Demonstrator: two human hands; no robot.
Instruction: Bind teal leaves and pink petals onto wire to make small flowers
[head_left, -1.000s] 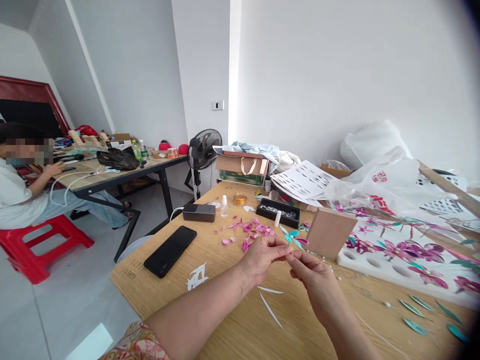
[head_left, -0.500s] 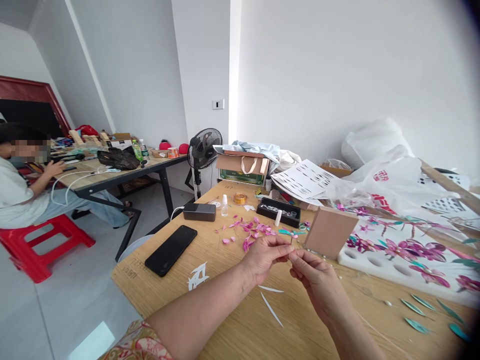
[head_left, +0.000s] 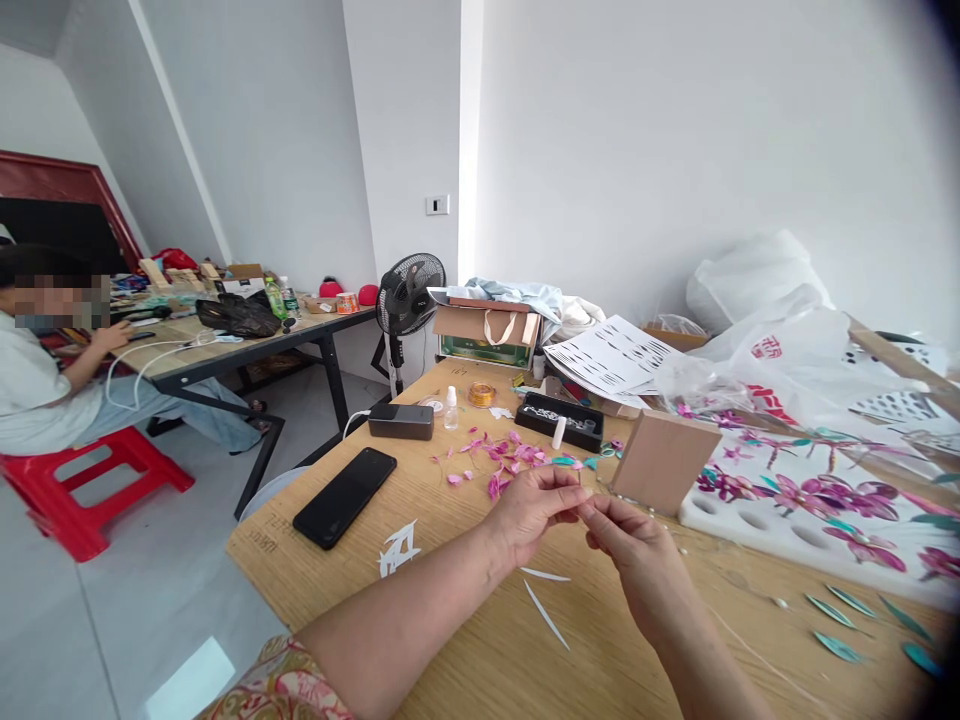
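My left hand (head_left: 540, 508) is closed, thumb and forefinger pinching a thin stem with small teal leaves (head_left: 568, 462) showing just above the fingers. Touching it at the fingertips is my right hand (head_left: 626, 535), also closed in a pinch; what lies between its fingers is too small to make out. Beyond the hands lie loose pink petals (head_left: 517, 455). Narrow white strips (head_left: 546, 615) lie on the table below the hands. A pale thread (head_left: 750, 645) trails over the wood at the right of my right forearm.
A wooden block (head_left: 664, 462) stands right of the hands, beside white foam (head_left: 750, 520) bearing purple flowers. Teal leaves (head_left: 836, 645) lie at lower right. A phone (head_left: 345, 497), small bottle (head_left: 451, 410) and black tray (head_left: 561, 422) are around. A person (head_left: 37, 380) sits at far left.
The teal leaves above my fingers have tilted and sit slightly lower. Both hands keep their pinch at nearly the same place. The whole view has shifted a little.
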